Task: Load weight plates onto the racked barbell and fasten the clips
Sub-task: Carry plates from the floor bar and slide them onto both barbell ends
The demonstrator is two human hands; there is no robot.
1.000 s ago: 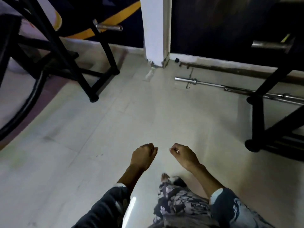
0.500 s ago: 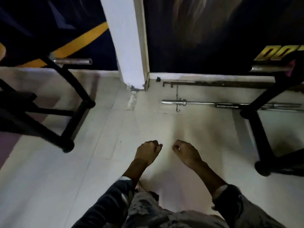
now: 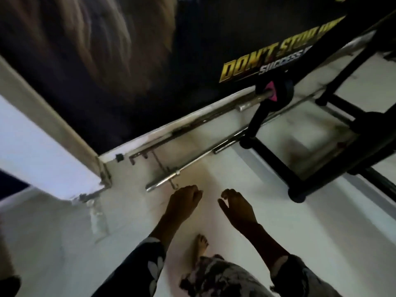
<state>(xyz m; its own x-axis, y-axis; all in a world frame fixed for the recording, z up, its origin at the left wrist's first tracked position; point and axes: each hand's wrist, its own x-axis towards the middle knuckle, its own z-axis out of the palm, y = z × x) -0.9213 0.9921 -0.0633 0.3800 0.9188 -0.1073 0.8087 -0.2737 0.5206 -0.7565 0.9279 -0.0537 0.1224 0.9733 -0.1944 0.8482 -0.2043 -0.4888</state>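
My left hand (image 3: 184,204) and my right hand (image 3: 237,207) hang side by side above the pale floor, fingers loosely curled, holding nothing. At the upper right, the racked barbell's steel sleeve (image 3: 249,102) pokes out of the black rack (image 3: 271,154). A black weight plate (image 3: 284,94) sits on that sleeve with a pink clip (image 3: 272,92) against it. Both hands are well short of the sleeve, below and left of it.
A loose steel bar (image 3: 194,166) lies on the floor along the wall, just beyond my left hand. A white pillar (image 3: 42,159) stands at the left. A dark wall banner (image 3: 267,61) rises behind. My bare foot (image 3: 200,246) shows below the hands.
The view has swung and tilted to the right, bringing the rack, plate and pink clip into sight. The floor bar is now closer to my hands, which stay loosely curled with nothing in them.
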